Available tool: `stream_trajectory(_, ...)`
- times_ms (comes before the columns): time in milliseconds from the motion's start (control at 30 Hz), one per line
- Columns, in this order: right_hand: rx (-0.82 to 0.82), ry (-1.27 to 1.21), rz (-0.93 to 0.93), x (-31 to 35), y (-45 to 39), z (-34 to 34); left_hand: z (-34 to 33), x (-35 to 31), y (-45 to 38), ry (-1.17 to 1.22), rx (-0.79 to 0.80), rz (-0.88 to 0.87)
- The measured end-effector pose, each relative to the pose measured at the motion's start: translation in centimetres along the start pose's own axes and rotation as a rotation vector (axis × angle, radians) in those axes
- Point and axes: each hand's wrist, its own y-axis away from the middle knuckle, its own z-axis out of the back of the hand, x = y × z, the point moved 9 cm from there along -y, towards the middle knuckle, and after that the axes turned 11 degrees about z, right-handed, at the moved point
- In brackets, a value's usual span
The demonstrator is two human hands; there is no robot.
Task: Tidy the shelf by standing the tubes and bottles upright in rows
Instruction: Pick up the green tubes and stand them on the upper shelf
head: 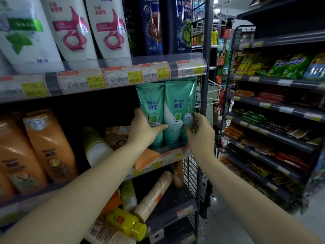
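1. Hands reached into the right end of the middle shelf (175,154). The left hand (142,127) wrapped the left green tube (152,106), thumb across its front.
2. The right hand (200,131) was spread, its fingertips on the lower part of the hindmost green tube (190,110), beside the middle green tube (177,110).
3. All three tubes stood upright, touching, close to the wire side panel (197,95); dark open room lay to their left.
4. A white-green bottle (96,147) and an orange tube (146,158) lay flat beside them, partly hidden by the left forearm.
5. On the lower shelf, a beige bottle (154,194) and a yellow bottle (124,222) lay tipped over.
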Motion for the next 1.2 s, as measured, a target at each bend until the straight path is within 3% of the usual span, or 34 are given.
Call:
stream_trajectory(633,0.144,0.058,0.037,-0.2,-0.3,-0.6,0.1,0.2,-0.2,0.071,0.018,-0.030)
stream_trajectory(867,-0.024,0.012,0.115,2.6,2.3,1.3,0.0,0.3,-0.3,0.060,0.023,-0.024)
stream_trajectory(1000,0.067,-0.025,0.062,3.9,2.2,-1.3,0.2,0.2,-0.2,0.020,0.008,-0.024)
stream_trajectory(1200,0.070,0.007,0.008,4.0,1.2,-2.3,0.0,0.4,-0.4,0.061,0.048,-0.051)
